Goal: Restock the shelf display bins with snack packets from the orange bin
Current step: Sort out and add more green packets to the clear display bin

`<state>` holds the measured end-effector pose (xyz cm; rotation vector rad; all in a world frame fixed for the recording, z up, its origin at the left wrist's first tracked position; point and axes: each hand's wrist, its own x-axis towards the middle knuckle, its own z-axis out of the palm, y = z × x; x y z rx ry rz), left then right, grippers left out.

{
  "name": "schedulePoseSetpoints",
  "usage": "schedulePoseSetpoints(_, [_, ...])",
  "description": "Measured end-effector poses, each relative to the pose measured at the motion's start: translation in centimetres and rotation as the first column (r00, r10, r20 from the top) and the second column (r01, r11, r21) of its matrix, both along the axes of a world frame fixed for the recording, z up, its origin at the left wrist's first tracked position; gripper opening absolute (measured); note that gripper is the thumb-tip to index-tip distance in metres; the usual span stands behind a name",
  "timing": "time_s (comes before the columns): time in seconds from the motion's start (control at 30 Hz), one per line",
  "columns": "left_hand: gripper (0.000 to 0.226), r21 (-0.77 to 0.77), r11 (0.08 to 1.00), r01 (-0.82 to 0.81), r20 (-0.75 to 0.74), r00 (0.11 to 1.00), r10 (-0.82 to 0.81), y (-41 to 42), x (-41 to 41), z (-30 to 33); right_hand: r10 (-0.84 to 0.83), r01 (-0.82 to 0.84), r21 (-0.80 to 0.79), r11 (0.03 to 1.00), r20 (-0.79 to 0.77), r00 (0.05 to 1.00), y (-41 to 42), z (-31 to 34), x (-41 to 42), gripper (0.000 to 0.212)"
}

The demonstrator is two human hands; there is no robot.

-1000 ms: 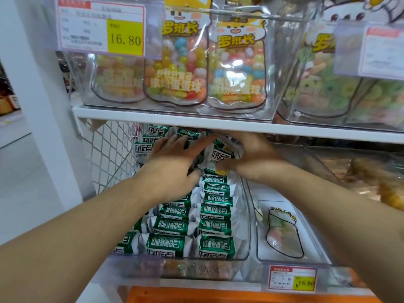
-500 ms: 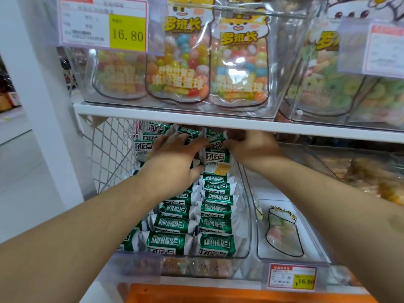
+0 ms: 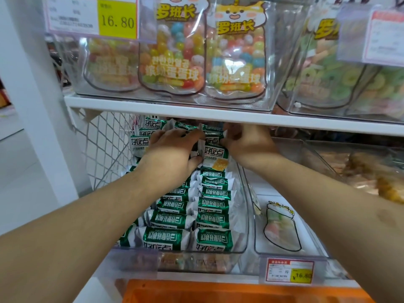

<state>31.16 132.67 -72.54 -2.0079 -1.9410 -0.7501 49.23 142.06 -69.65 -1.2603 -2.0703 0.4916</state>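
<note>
While both arms reach under the shelf, left hand (image 3: 172, 154) fingers spread on packets (image 3: 215, 157), right hand (image 3: 247, 145) pinching one.

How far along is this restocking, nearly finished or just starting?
Well along, it seems. The clear bin already holds rows of green packets from front to back. In hand: the left hand and right hand are fitting packets in at the back, under the shelf. The neighbouring bin holds one pouch; the orange bin contents are hidden.
</note>
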Motion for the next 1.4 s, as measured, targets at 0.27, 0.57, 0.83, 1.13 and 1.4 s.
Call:
schedulePoseSetpoints(0.27, [0.048,-0.025,1.0,-0.02,-0.001,1.0,0.02,-0.1,0.3,0.3,0.261,-0.282,0.064,0.957,0.231,0.937,-1.5,-0.1,1.1,0.064])
schedulePoseSetpoints(0.57, [0.044,0.045,0.995,-0.092,-0.104,0.99,0.097,-1.5,-0.3,1.3,0.2,-0.224,0.061,0.973,0.265,0.943,-1.1,0.5,0.8,0.055])
schedulePoseSetpoints(0.83, [0.018,-0.046,0.992,-0.117,-0.044,0.992,0.115,-0.8,0.0,3.2,0.198,-0.216,0.05,0.975,0.24,0.95,-0.7,-0.1,0.5,0.059])
schedulePoseSetpoints(1.13, [0.05,-0.154,0.984,-0.091,0.033,0.995,0.097,-0.6,0.1,2.6,0.217,-0.23,0.036,0.972,0.225,0.95,-0.5,-0.3,0.6,0.047])
schedulePoseSetpoints(1.4, [0.051,-0.119,0.987,-0.11,-0.144,0.985,0.093,-0.6,-0.8,1.8,0.258,-0.275,0.02,0.961,0.283,0.924,-0.1,0.4,0.6,0.073])
